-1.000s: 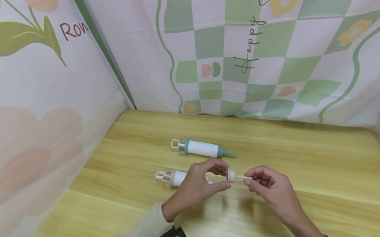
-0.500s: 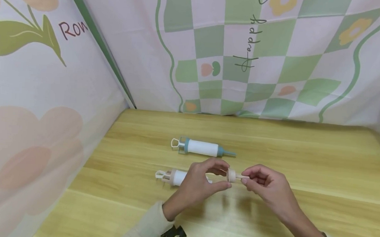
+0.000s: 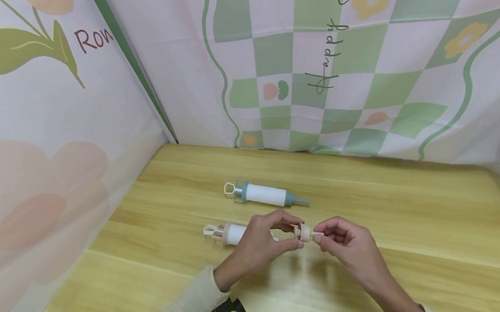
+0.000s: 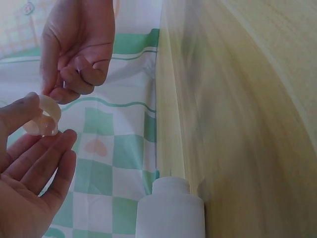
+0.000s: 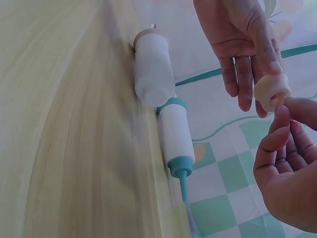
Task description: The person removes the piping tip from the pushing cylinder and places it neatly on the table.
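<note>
Held above the table between both hands is a beige ring-shaped cap (image 3: 306,233) with a thin nozzle (image 3: 316,234) through it. My left hand (image 3: 262,238) pinches the cap's rim between thumb and fingers; its other fingers extend loosely in the left wrist view. Thumb and forefinger of my right hand (image 3: 352,245) grip the slim end of the nozzle, its remaining fingers curled. On the left side of the cap, the nozzle's wider base sticks out. A white syringe-shaped dispenser with a beige collar (image 3: 226,234) lies partly behind my left hand, its neck uncapped (image 4: 171,186).
Farther back on the wooden table (image 3: 180,171) lies a similar white dispenser with teal ends (image 3: 266,194), its teal nozzle pointing right. Printed curtains (image 3: 277,57) hang along the table's back and left edges. A black clip-like item (image 3: 228,309) sits by the left sleeve.
My right hand has shifted left toward the cap. Less of the nozzle shows on the right, and its base now protrudes from the cap's left side. The left hand has stayed nearly still.
</note>
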Available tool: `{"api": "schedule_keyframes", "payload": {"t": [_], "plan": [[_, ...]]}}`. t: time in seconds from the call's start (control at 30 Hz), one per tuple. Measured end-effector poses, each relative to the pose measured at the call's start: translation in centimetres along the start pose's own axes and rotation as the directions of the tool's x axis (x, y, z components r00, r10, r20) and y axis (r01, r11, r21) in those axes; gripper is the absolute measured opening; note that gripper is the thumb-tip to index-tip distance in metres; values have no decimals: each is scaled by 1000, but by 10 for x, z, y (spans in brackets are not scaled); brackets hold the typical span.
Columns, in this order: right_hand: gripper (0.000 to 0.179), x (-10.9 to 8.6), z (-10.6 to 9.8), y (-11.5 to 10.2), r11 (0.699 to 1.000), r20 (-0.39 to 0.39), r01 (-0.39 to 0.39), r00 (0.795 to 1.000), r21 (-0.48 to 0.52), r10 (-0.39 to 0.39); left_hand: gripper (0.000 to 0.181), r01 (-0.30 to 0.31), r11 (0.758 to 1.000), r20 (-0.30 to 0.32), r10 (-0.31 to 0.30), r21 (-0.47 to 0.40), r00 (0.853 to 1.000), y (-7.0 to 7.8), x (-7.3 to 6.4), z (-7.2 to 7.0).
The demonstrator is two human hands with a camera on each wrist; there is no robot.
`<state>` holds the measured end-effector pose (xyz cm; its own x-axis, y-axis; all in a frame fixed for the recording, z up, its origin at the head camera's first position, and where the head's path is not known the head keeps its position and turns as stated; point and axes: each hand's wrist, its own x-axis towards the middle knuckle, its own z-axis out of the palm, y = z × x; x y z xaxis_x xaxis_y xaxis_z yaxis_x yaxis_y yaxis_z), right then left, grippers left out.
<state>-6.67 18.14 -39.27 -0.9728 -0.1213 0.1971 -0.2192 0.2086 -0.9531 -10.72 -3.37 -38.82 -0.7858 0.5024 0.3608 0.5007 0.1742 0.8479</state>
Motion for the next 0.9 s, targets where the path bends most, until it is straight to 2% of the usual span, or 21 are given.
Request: {"api": "schedule_keyframes", "payload": {"t": [0.33,0.6,0.9], "plan": [[8,0,3,-3,1000,-7,-2,1000,-6,2,29,10,1000,-1,-10,-6,1000,-3,-1,0],[9,1,3,-3,1000,-2,2,1000,8,-2,34,25,998,0,-25,-58,1000,-4,-3,0],[16,1,4,-5,998,6,-3,1000,57,2,34,11,994,-41,-16,-112,999,-4,-3,2]]}}
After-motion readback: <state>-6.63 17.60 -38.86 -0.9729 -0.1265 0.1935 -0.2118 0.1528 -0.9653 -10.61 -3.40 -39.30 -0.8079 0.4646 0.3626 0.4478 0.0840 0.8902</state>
